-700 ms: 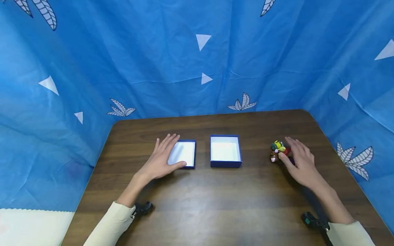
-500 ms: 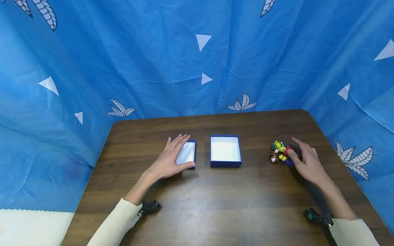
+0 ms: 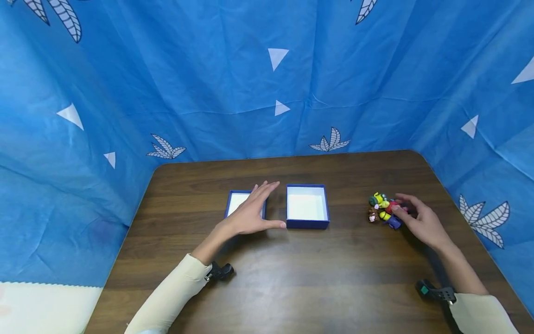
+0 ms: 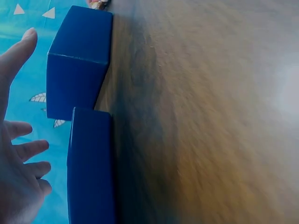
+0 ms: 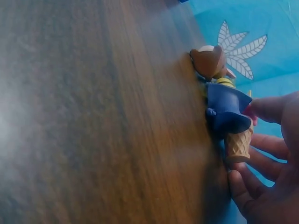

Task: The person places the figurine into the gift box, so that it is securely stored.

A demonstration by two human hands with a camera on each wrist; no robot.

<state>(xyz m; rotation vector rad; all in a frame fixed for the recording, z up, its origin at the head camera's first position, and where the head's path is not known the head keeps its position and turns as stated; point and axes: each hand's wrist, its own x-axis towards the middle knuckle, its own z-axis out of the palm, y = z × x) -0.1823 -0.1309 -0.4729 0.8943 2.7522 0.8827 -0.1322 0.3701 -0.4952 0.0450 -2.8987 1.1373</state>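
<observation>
My left hand (image 3: 250,217), thumb and fingers spread, hovers over the right part of a shallow blue tray or lid (image 3: 236,200) with a white inside. Its thumb tip is near the front left corner of a deeper blue box (image 3: 308,224), which is open at the top; whether they touch cannot be told. My right hand (image 3: 426,226) pinches a small red toy figure (image 3: 393,207) at the right edge of a cluster. In the right wrist view, the thumb meets a red part beside an ice-cream-cone piece (image 5: 238,145), and fingers reach behind it.
Beside the red figure lie a yellow-and-green figure (image 3: 378,200), a brown figure (image 3: 372,215) and a blue-and-yellow figure (image 3: 391,221). A blue curtain (image 3: 233,83) hangs along the far edge of the wooden table (image 3: 300,278). Each wrist wears a black camera strap.
My left hand has moved right, from over the tray or lid toward the deeper box. My right hand drew back rightward, then its fingers closed in on the red figure.
</observation>
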